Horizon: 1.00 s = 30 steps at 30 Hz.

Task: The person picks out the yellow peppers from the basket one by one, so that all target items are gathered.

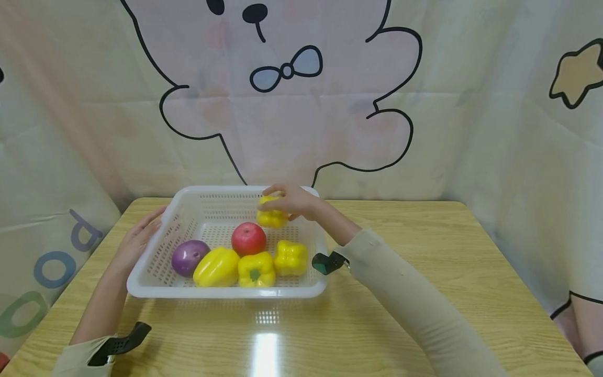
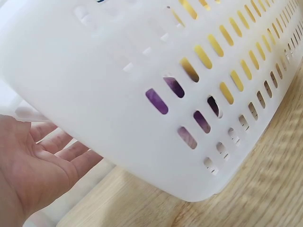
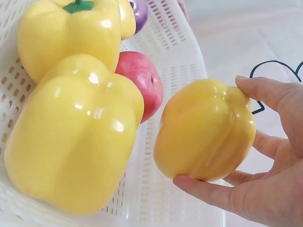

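Observation:
My right hand (image 1: pixel 298 202) grips a yellow bell pepper (image 1: pixel 273 218) at the back right of a white perforated plastic basket (image 1: pixel 226 293). In the right wrist view, thumb and fingers hold this bell pepper (image 3: pixel 206 130) by its sides. My left hand (image 1: pixel 138 240) lies along the basket's left side, and the left wrist view shows its fingers extended against the outer wall. Inside the basket are a red apple-like fruit (image 1: pixel 248 239), a round purple item (image 1: pixel 189 257) and several other yellow bell peppers (image 1: pixel 256 269).
The basket stands on a light wood-grain table (image 1: pixel 400 272), toward its left back. Behind the table hangs a curtain (image 1: pixel 471 131) printed with a cartoon animal. Black camera mounts (image 1: pixel 120 345) are strapped at both wrists.

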Motion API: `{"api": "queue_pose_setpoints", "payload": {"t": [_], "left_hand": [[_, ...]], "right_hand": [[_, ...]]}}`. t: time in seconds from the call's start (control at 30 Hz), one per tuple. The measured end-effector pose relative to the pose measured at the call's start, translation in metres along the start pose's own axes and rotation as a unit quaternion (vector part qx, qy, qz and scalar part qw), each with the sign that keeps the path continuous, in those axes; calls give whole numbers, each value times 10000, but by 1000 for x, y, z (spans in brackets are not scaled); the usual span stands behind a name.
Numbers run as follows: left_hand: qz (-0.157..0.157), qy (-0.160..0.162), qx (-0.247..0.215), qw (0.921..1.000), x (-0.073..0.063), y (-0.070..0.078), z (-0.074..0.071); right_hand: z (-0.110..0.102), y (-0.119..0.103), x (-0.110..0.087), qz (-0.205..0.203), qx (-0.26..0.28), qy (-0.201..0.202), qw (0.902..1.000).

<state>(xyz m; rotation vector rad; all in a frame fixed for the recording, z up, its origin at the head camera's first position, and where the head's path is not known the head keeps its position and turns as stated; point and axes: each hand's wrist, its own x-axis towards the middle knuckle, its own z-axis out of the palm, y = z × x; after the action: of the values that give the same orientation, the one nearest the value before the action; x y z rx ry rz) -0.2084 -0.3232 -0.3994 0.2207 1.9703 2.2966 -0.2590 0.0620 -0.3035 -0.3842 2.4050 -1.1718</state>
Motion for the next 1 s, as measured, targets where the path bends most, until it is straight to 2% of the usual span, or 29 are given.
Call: {"api": "queue_pose_setpoints", "payload": {"t": [0.3, 0.6, 0.83, 1.0], "left_hand": [[-32, 34, 99, 9999, -1, 1, 0], [-4, 144, 109, 9998, 1, 0, 0], [75, 9, 99, 9999, 0, -1, 0], [43, 31, 109, 9999, 0, 0, 1]], "right_hand": [[-2, -2, -7, -112, 180, 157, 9997], [-4, 7, -11, -211, 449, 301, 9983], [-5, 12, -17, -331, 595, 360, 9970], [-5, 16, -22, -444, 639, 373, 9963]]}}
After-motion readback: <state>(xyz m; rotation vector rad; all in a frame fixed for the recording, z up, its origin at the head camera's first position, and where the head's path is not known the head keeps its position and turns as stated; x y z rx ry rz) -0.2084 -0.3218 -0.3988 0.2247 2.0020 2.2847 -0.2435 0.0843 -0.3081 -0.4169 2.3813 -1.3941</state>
